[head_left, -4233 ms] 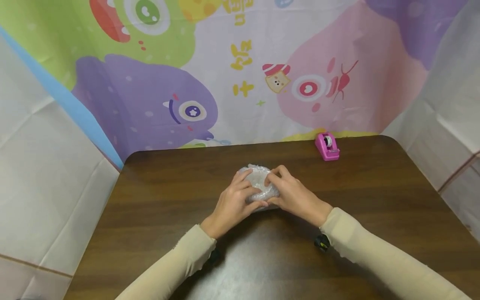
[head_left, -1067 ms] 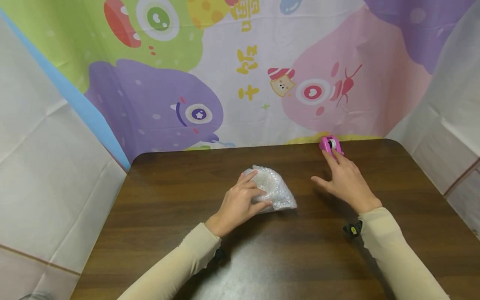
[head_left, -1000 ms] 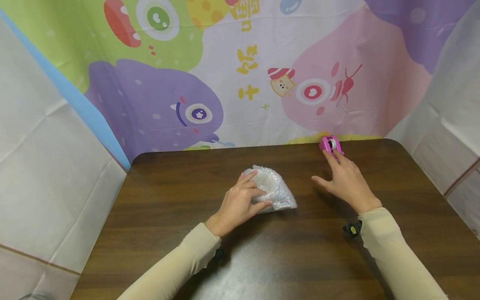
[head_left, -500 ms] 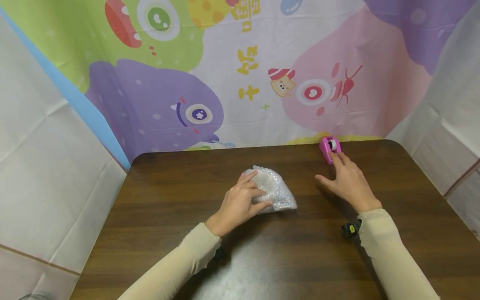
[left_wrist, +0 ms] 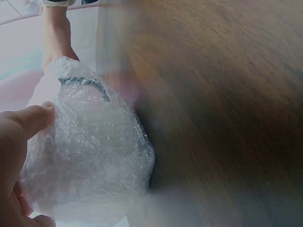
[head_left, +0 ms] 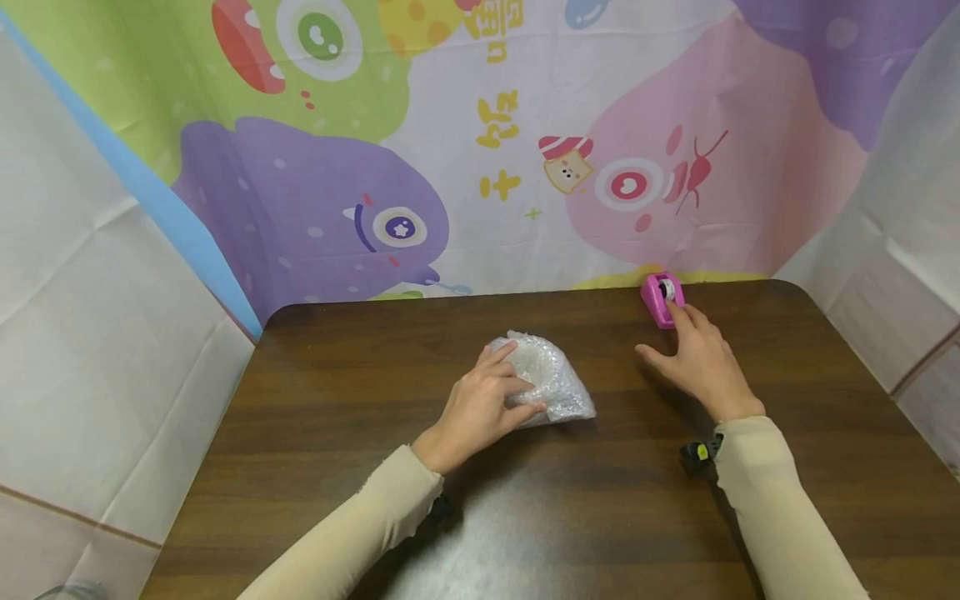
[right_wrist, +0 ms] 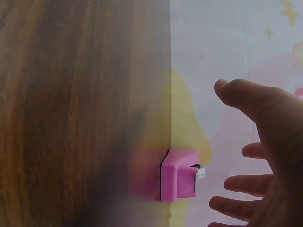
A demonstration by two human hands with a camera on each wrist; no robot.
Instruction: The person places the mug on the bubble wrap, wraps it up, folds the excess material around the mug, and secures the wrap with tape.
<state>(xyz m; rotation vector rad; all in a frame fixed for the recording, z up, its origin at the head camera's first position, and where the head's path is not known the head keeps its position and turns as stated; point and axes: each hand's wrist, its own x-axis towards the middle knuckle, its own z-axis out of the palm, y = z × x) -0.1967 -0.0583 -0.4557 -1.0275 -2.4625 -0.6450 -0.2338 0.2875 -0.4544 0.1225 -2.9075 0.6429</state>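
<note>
A bundle wrapped in clear bubble wrap [head_left: 558, 379] sits mid-table, a round outline at its top. Through the plastic in the left wrist view, a dark curved band shows on the bubble-wrapped bundle [left_wrist: 94, 142]; what is inside cannot be made out. My left hand [head_left: 480, 400] holds it from the left, thumb on the near side and fingers over the top. Toward the back right, my right hand [head_left: 701, 362] reaches with spread fingers near a pink tape dispenser [head_left: 660, 302]. In the right wrist view, a gap separates the fingers from the dispenser [right_wrist: 180, 175].
The brown wooden table [head_left: 360, 500] ends at a cartoon-printed curtain [head_left: 510, 233] behind it. Pale panels stand along both sides. The tape dispenser is close to the table's back edge. A dark wrist camera [head_left: 697, 456] hangs under the right sleeve.
Both hands were on the bundle at first; my right hand has since left it and moved right toward the tape dispenser. Lately it has drawn back slightly. My left hand stays on the bundle.
</note>
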